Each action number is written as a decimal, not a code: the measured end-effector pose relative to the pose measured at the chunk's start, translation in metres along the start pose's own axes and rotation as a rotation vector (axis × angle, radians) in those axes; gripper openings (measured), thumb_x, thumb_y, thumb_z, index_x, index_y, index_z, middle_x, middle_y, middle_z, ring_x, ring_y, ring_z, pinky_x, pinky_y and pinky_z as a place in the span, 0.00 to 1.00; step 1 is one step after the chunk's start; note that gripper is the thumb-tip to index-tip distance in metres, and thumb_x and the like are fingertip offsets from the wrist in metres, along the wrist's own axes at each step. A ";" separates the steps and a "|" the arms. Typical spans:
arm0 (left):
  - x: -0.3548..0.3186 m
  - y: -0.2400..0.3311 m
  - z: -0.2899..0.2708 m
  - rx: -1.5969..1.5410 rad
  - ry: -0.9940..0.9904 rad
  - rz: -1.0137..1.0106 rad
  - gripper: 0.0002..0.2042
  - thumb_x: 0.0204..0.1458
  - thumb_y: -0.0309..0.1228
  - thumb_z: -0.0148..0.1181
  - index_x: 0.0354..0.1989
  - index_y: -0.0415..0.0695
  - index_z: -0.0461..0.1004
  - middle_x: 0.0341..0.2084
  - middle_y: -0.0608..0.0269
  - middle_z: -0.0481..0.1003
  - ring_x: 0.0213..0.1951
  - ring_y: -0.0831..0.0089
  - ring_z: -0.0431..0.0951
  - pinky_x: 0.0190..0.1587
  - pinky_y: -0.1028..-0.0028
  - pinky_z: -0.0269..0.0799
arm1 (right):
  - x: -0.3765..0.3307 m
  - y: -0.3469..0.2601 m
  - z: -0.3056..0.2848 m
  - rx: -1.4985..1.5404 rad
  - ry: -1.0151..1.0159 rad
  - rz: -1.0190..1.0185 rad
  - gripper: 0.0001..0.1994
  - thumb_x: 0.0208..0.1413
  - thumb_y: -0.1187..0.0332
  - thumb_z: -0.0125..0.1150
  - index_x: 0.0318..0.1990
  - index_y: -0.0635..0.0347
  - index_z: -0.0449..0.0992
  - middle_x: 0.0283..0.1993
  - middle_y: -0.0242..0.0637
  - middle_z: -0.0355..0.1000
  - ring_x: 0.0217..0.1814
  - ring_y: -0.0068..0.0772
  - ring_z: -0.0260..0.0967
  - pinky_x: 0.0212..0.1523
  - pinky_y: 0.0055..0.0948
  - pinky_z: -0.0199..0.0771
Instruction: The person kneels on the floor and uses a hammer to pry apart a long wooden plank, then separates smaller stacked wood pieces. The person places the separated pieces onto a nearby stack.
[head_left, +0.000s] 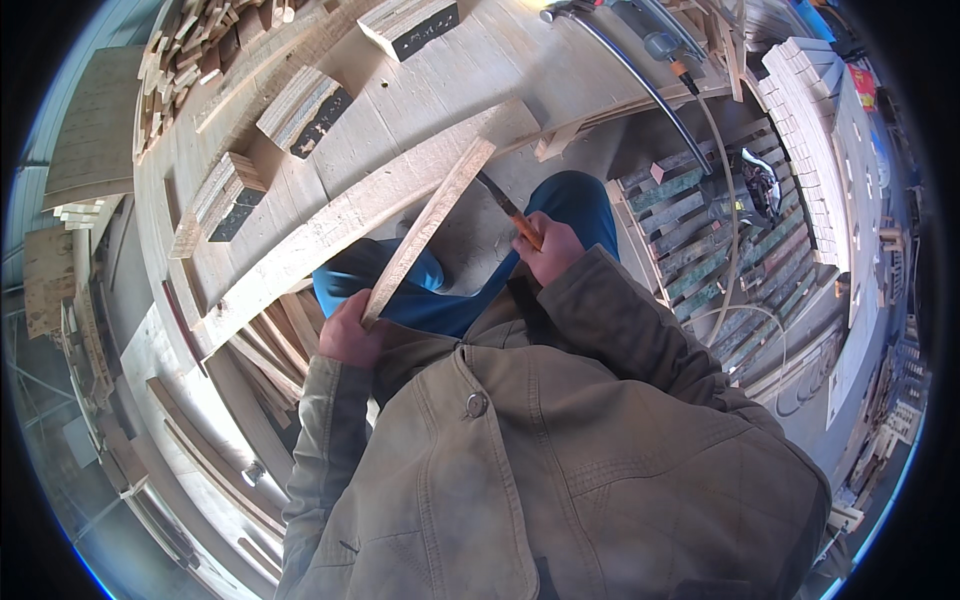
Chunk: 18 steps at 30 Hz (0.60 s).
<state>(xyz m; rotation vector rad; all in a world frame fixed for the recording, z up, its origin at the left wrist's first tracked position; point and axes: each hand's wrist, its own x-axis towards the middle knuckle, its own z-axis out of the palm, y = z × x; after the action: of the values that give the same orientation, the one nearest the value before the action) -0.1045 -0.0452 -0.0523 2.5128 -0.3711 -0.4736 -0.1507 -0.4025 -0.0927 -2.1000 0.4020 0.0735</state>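
— Jacket fills the foreground; what's above it?
— Left hand, grip clamped on a wooden slat's lower end. The slat slants up to the worktop.
— And right of the slat?
— Right hand, grip closed around an orange-handled tool, its blade near the slat.

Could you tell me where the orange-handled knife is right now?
In the head view, the orange-handled knife is right of centre, held in the right hand, beside the wooden slat.
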 end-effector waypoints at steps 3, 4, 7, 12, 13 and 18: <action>0.000 0.003 0.004 -0.019 0.008 0.003 0.25 0.48 0.31 0.73 0.56 0.44 0.77 0.46 0.48 0.81 0.50 0.45 0.81 0.52 0.55 0.78 | 0.000 -0.002 0.000 0.014 0.006 0.014 0.12 0.59 0.65 0.70 0.42 0.62 0.75 0.33 0.53 0.77 0.39 0.63 0.76 0.41 0.48 0.75; 0.000 0.004 0.005 -0.026 0.009 0.001 0.24 0.47 0.31 0.73 0.56 0.44 0.77 0.46 0.48 0.81 0.49 0.45 0.81 0.52 0.55 0.78 | 0.000 -0.003 0.000 0.020 0.006 0.020 0.12 0.60 0.65 0.70 0.42 0.62 0.75 0.33 0.53 0.77 0.40 0.63 0.76 0.41 0.48 0.75; 0.001 0.009 0.009 -0.052 0.028 0.020 0.24 0.47 0.30 0.73 0.55 0.45 0.77 0.46 0.48 0.81 0.49 0.46 0.81 0.51 0.55 0.78 | 0.001 -0.007 0.000 0.067 -0.006 0.034 0.11 0.60 0.65 0.69 0.43 0.62 0.75 0.33 0.52 0.77 0.39 0.61 0.76 0.41 0.46 0.75; 0.003 0.017 0.015 -0.064 0.053 0.021 0.25 0.48 0.31 0.73 0.56 0.45 0.76 0.46 0.48 0.80 0.49 0.45 0.80 0.52 0.54 0.77 | 0.003 -0.012 0.008 0.207 -0.011 0.022 0.10 0.61 0.67 0.69 0.42 0.63 0.75 0.32 0.48 0.76 0.35 0.51 0.76 0.40 0.41 0.75; 0.004 0.019 0.016 -0.063 0.052 0.001 0.25 0.48 0.31 0.73 0.56 0.45 0.76 0.47 0.47 0.80 0.49 0.45 0.80 0.52 0.54 0.77 | 0.003 -0.013 0.012 0.243 -0.012 0.016 0.10 0.61 0.67 0.69 0.42 0.63 0.75 0.31 0.47 0.76 0.34 0.48 0.76 0.40 0.40 0.74; 0.009 0.022 0.019 -0.082 0.082 0.004 0.26 0.49 0.31 0.74 0.57 0.44 0.75 0.47 0.46 0.80 0.50 0.44 0.80 0.52 0.54 0.77 | 0.010 -0.024 0.032 0.441 -0.040 0.029 0.10 0.61 0.68 0.68 0.42 0.63 0.75 0.30 0.40 0.75 0.33 0.35 0.74 0.39 0.36 0.74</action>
<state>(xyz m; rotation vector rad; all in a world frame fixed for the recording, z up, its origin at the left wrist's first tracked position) -0.1079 -0.0748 -0.0571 2.4429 -0.3192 -0.3752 -0.1307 -0.3663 -0.0927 -1.6556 0.3855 0.0391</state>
